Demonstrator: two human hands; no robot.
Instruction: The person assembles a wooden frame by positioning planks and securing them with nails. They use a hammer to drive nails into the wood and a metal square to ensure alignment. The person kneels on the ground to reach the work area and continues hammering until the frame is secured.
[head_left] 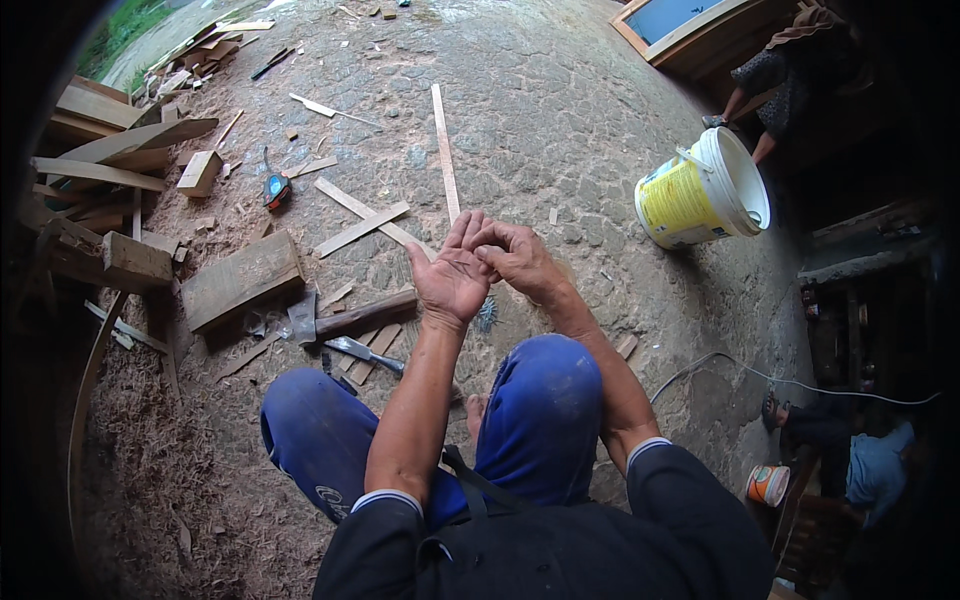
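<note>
My left hand [455, 280] is palm up with its fingers stretched out, and a few thin dark slivers that look like nails lie across it. Over that palm, my right hand [525, 262] pinches thumb and finger together; whatever is between the tips is too small to make out. A small heap of grey nails [486, 314] lies on the ground just below my hands. Left of my left wrist is a hammer-like tool [355, 318] with a wooden handle and metal head. A chisel [362, 352] lies nearer my knee. Beyond my hands are thin wooden strips [445, 150], two of them crossed [362, 228].
A thick wooden block [243, 280] and a tape measure [276, 190] lie to the left, near stacked offcuts [120, 150] and shavings. At right stands a yellow-and-white bucket [690, 195], beside another person's hand [765, 148]. A white cable [780, 380] crosses the ground toward a second person [880, 465].
</note>
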